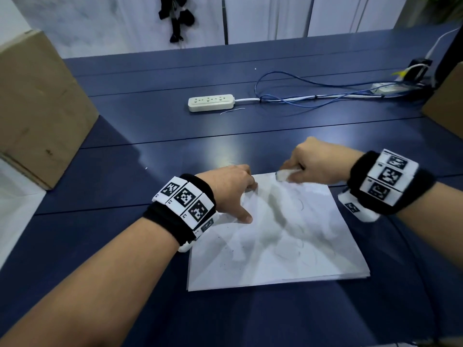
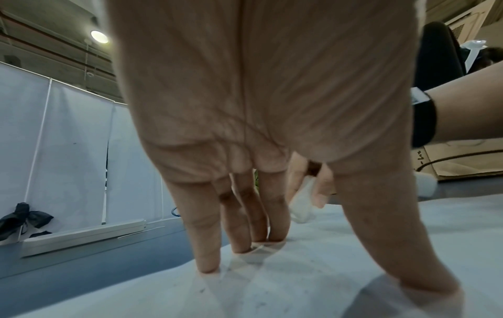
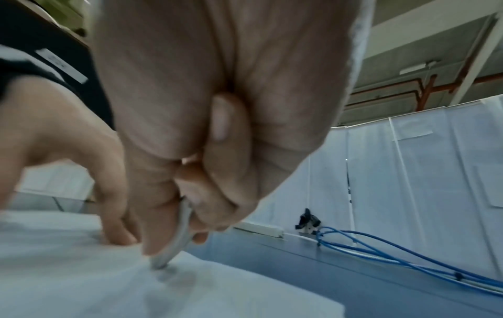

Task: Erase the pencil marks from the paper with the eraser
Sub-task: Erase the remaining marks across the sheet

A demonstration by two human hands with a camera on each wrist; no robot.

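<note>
A white sheet of paper [image 1: 288, 246] with faint pencil scribbles lies on the dark blue table [image 1: 125, 246]. My left hand [image 1: 233, 189] presses straight fingers [image 2: 209, 247] and thumb down on the sheet's far left corner. My right hand [image 1: 310, 164] pinches a small white eraser [image 1: 284, 175] and holds its tip on the paper's far edge. In the right wrist view the eraser [image 3: 176, 243] sticks out below thumb and curled fingers and touches the paper [image 3: 108, 279]. In the left wrist view the eraser [image 2: 302, 204] shows behind my fingers.
A white power strip [image 1: 211, 102] and blue cables [image 1: 313, 96] lie further back on the table. Cardboard boxes stand at the left [image 1: 37, 108] and at the right edge [image 1: 448, 103]. White screens close off the back.
</note>
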